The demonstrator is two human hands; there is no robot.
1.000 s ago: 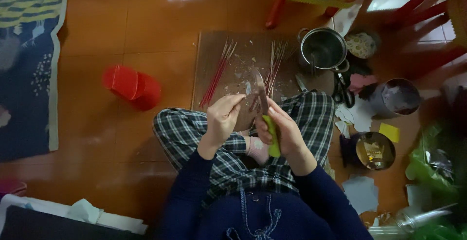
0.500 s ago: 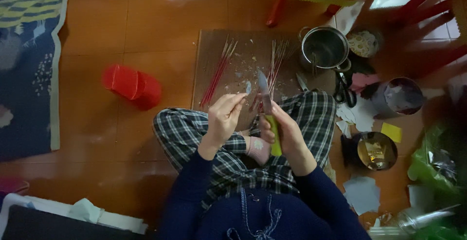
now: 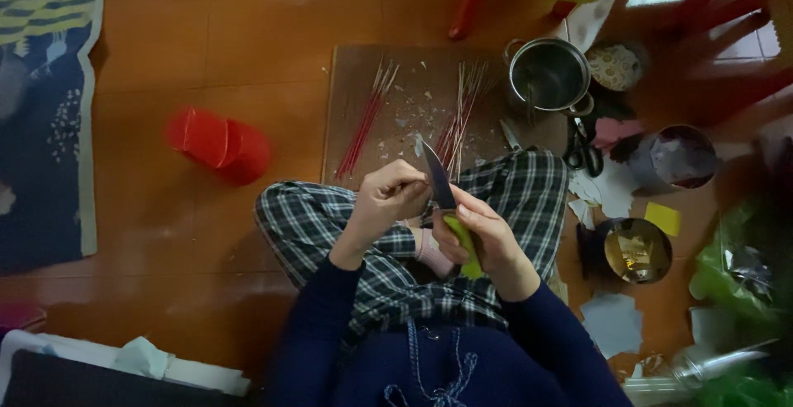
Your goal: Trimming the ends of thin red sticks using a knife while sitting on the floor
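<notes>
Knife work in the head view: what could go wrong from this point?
1. The knife, held by its green handle in the right hand, has its blade right beside the left hand, so a slip could cut the fingers.
2. The work is done over the lap, so a dropped blade could land on the checked trousers.

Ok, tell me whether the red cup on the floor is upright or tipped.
Tipped: the red cup lies on its side on the floor, left of the board.
</notes>
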